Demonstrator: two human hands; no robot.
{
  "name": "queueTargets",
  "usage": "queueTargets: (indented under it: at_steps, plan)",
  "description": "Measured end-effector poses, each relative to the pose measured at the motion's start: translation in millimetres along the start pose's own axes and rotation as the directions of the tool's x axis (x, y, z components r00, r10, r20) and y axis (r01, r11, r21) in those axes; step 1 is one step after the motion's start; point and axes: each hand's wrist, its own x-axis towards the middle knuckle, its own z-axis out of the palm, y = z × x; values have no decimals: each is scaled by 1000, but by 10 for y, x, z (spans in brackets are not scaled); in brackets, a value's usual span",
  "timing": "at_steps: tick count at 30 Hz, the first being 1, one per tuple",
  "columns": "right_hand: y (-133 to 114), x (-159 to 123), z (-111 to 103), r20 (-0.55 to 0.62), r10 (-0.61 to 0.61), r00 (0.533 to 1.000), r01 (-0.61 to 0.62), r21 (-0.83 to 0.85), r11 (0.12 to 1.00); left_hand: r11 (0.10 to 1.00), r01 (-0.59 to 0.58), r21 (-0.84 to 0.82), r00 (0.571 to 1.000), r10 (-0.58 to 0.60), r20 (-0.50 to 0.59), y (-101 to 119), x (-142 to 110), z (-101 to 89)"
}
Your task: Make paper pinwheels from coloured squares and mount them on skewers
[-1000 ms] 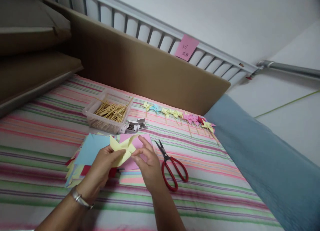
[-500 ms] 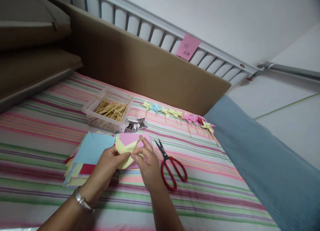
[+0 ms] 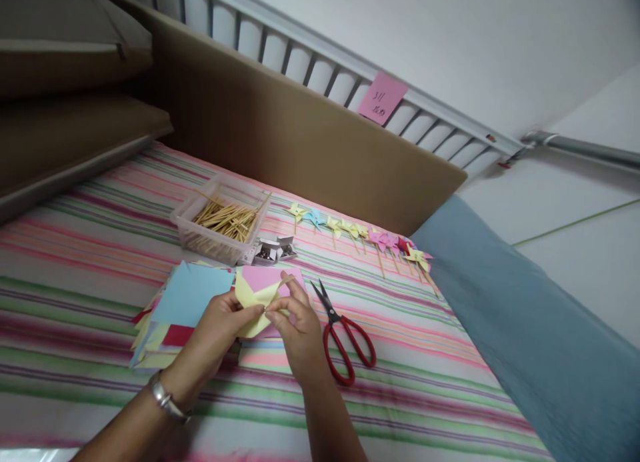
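Observation:
A pale yellow paper pinwheel with folded blades is held up over the pink paper. My left hand grips it, thumb pressed on its middle. Thumb and forefinger of my right hand pinch a tiny shiny pin at the pinwheel's centre, close to the left thumb. The pin's exact form is too small to tell. Under the hands lie pink paper and a loose stack of coloured sheets topped by blue paper. Red-handled scissors rest slightly open beside my right hand.
A clear plastic box holds thin wooden sticks. Small open boxes of dark metal bits sit beside it. Several finished pinwheels line the back of the striped cloth, before a brown board.
My left hand and the yellow pinwheel have shifted slightly right, bringing the left thumb against the right fingertips at its centre. Over the last half second the hands have barely moved.

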Motion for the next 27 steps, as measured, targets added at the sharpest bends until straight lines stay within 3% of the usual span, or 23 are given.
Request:
queueTargets:
  at_steps: [8,18,27]
  plan:
    - [-6,14,-10,-2,77,997,-77,61,995,999,-8,34,1000,8,-10,20,4,13]
    - [6,30,64,-19,190,982,-177,281,943,1000,5,17,1000,-4,-15,-19,22,34]
    - [21,9,60,-37,240,970,-219,296,930,1000,13,18,1000,-12,-26,-15,10,62]
